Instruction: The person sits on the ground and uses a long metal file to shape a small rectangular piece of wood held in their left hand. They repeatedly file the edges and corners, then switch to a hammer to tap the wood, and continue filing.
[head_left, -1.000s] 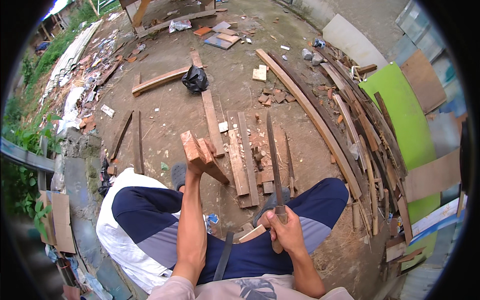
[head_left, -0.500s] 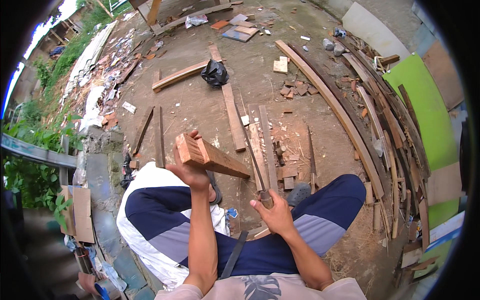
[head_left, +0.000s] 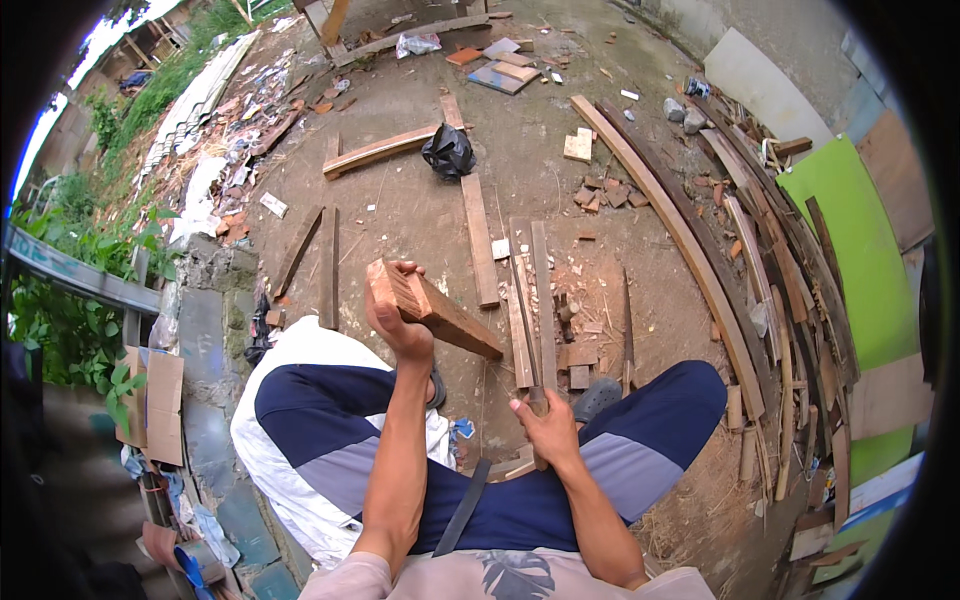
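Observation:
My left hand [head_left: 402, 335] is closed around the near end of a squared wooden beam [head_left: 455, 322], which has a step cut near that end. The beam is tilted, with its far end pointing forward and right, low above or on the ground; I cannot tell which. In front of my right thigh, my right hand [head_left: 553, 430] grips the wooden handle [head_left: 538, 402] of a tool. A long, thin, dark blade [head_left: 524, 330] runs forward from it; its exact kind does not show. The blade is apart from the beam.
Planks [head_left: 480, 240] and a black plastic bag [head_left: 448, 152] lie ahead. Wood offcuts [head_left: 578, 355] sit beyond my right foot. A long timber [head_left: 670, 220] and stacked boards curve along the right. A low block wall [head_left: 205, 370] stands at left, near white cloth [head_left: 290, 430].
The view has shifted slightly, so the ground and objects sit further right. The beam's near end is turned a little, showing less of its end face. Both hands keep their grips.

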